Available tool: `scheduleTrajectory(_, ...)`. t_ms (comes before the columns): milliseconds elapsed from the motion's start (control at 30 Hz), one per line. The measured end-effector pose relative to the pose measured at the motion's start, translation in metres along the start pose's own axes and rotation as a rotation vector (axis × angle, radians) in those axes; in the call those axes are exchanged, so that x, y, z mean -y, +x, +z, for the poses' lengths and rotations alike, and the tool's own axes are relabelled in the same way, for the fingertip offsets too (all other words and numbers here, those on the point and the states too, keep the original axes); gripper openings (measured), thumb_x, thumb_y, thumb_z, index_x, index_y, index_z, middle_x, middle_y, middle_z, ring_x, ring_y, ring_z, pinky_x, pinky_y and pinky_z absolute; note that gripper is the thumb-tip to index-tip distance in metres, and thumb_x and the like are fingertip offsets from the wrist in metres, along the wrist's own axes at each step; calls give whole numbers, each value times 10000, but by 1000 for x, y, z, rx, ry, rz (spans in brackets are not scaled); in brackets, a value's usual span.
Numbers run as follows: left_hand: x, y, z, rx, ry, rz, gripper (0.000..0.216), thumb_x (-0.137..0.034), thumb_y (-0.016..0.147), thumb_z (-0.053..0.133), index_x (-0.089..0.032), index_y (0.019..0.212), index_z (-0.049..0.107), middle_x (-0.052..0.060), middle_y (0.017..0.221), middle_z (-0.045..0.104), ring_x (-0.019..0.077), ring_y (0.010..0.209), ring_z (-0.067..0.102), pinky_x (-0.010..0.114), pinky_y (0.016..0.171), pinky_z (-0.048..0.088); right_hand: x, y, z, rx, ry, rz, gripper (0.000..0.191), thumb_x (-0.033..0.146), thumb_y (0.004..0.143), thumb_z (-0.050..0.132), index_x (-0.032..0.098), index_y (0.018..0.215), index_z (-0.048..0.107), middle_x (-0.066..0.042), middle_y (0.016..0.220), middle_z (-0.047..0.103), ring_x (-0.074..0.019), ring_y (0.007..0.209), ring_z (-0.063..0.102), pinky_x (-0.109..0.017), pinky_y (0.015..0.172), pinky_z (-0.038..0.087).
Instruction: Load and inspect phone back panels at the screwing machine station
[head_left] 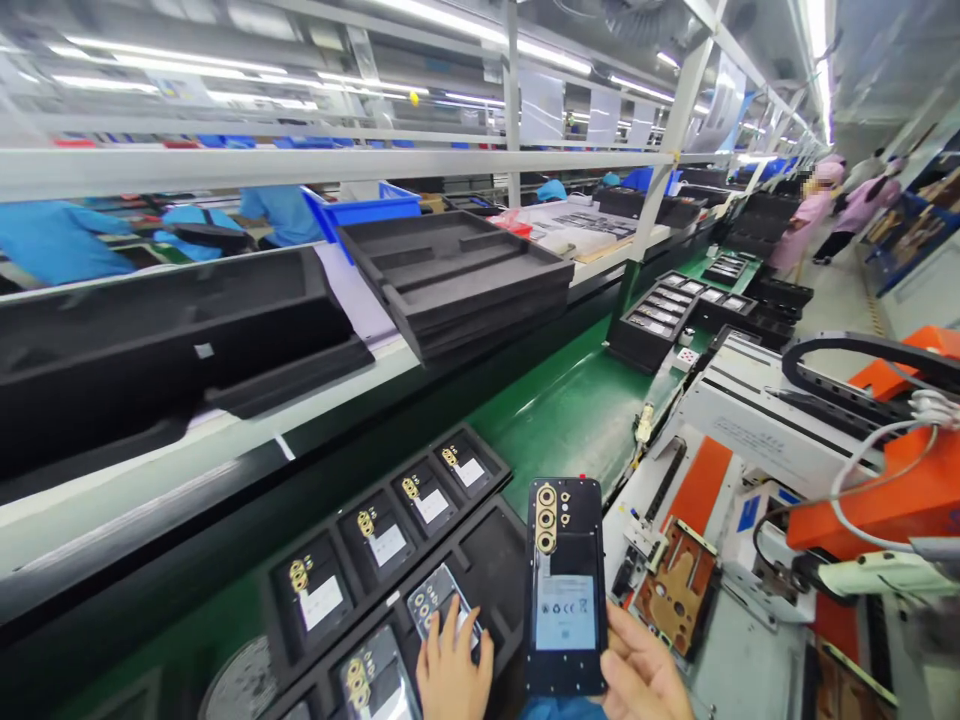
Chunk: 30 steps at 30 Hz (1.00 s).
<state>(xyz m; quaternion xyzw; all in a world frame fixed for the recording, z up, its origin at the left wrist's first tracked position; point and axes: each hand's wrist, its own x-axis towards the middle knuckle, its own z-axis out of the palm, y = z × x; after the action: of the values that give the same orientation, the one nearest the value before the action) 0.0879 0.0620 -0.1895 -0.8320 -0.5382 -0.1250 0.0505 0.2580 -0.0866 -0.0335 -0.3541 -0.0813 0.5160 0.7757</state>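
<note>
My right hand (641,672) grips a dark phone back cover (564,585) upright by its lower right edge; the cover shows gold camera rings and a white label. My left hand (452,668) lies with fingers stretched out on another cover (439,598) resting in a black foam tray (491,540). Several more covers fill the tray's other pockets (375,535). The tray sits on a green conveyor belt (570,410).
An orange and white machine (862,480) with a brown fixture (675,588) stands to the right. Stacked black trays (457,275) sit on the upper shelf, more loaded trays (664,310) down the belt. People in blue work behind; people in pink stand far right.
</note>
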Motion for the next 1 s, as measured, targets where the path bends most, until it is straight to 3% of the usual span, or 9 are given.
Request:
scheduleTrajectory(167,2,-1,4,6,-31,-16,351,-280,881,457,-269,1110,723,36,1379,599,333,1314,474,505,1041,426,7,18,-1,46,-115,33,502,468,734,781,286,1190,675,-131,1146,719,-316,1108,656,-518,916,538)
scheduleTrajectory(300,2,-4,4,43,-65,-26,344,-270,870,483,-283,1128,710,21,1407,575,328,1336,457,514,1056,422,7,60,-7,108,-348,160,530,504,732,776,247,1186,681,-121,1142,719,-270,1010,691,-427,849,565)
scheduleTrajectory(467,2,-7,0,19,-78,-24,351,-235,867,491,-292,1153,687,2,1443,540,315,1354,440,500,1062,421,-43,119,-25,186,-678,284,559,550,741,679,169,1150,689,-120,1037,743,-275,901,710,-425,747,585)
scheduleTrajectory(600,4,-9,0,-43,-57,10,347,-224,861,505,-306,1156,670,-13,1442,539,300,1335,458,480,1038,435,-85,144,-53,164,-989,144,536,480,760,554,125,1136,695,-174,1165,699,-328,1118,643,-499,979,494)
scheduleTrajectory(700,5,-10,1,-69,-30,26,363,-211,852,514,-314,1171,652,-26,1456,522,288,1348,440,465,1048,419,-93,151,-62,195,-1185,60,469,346,797,491,148,1176,683,-162,1220,677,-303,1177,614,-435,1058,439)
scheduleTrajectory(800,5,-10,2,-72,-6,28,381,-204,834,524,-324,1176,642,-31,1470,503,284,1369,410,458,1064,393,-89,153,-51,342,-1689,-47,505,134,823,384,177,1256,640,-147,1182,698,-267,1105,655,-372,965,505)
scheduleTrajectory(867,5,-10,3,-71,4,23,393,-198,820,529,-327,1173,641,-31,1470,502,286,1366,411,460,1064,383,-82,156,-35,419,-1960,-75,509,50,792,380,122,1203,670,-200,1114,706,-318,1069,659,-424,923,516)
scheduleTrajectory(933,5,-9,2,-70,13,17,401,-192,805,532,-328,1166,641,-33,1475,495,288,1366,408,461,1065,373,-75,171,-17,458,-2054,-76,396,75,816,409,103,1044,732,-223,1016,715,-362,998,666,-465,867,518)
scheduleTrajectory(1000,5,-9,0,-74,25,19,414,-188,786,532,-332,1159,640,-41,1484,483,285,1371,396,454,1070,360,-68,201,3,475,-2062,-84,344,184,899,410,134,996,737,-199,984,721,-344,938,677,-442,821,518)
